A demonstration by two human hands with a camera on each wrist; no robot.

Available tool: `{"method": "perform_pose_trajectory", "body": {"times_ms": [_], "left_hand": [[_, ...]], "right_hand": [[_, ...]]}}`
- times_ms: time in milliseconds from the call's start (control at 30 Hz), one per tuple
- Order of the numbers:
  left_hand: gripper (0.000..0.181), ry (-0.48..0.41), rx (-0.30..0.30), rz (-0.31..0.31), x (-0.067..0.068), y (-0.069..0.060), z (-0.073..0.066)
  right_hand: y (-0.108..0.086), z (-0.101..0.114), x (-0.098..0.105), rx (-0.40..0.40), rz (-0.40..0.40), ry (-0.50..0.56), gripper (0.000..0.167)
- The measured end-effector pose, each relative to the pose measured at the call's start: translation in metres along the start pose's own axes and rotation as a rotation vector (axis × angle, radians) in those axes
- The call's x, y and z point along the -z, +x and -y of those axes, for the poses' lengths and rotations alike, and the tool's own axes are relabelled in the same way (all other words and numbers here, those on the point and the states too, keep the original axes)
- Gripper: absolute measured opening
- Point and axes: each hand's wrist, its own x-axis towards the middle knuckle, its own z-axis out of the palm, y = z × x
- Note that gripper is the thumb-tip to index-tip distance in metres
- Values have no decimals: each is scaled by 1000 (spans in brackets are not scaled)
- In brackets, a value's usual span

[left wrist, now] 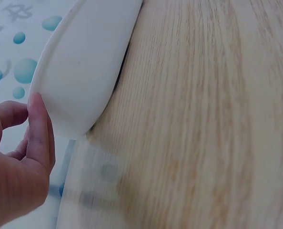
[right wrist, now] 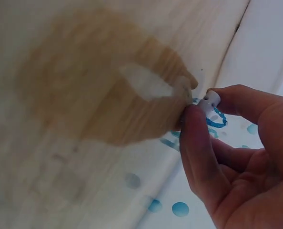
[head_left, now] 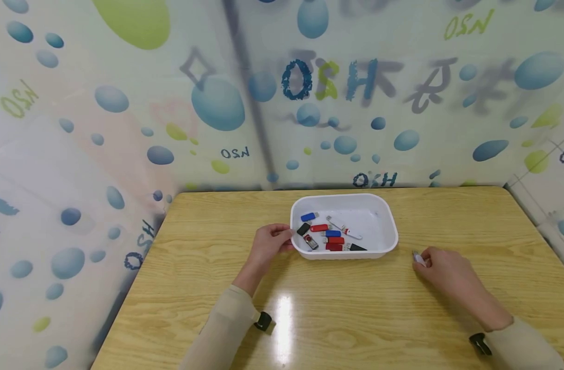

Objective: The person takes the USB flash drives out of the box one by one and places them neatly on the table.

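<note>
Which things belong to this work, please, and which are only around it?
Probably in the work:
White oblong plastic tub, the left hand holding its rim
Small whitish stick, pinched by the right hand
Red, blue, black and white USB sticks inside the tub

Only around:
Light-brown wooden table
Pale wall with blue drops

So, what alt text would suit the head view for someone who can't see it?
A person's right hand pinches a pale USB stick beside a white tray of red, blue, black and white USB sticks, while the left hand grips the tray's left end. The tray sits on a wooden table before a drop-patterned wall.
</note>
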Motion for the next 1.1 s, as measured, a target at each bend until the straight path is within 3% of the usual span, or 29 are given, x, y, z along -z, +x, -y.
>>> {"method": "perform_pose_trajectory", "body": {"times_ms": [633, 833, 933, 1100], "left_hand": [[26, -2, 3, 10, 0, 0, 0], [26, -4, 6, 13, 2, 1, 2], [26, -1, 5, 17, 2, 0, 1], [27, -4, 2, 18, 2, -1, -1]], "right_hand": [[0, 1, 1, -39, 28, -20, 37], [-1, 0, 6, -40, 37, 0, 53], [-2, 2, 11, -38, -15, 20, 58], [-1, 11, 22, 53, -209, 50, 46]]}}
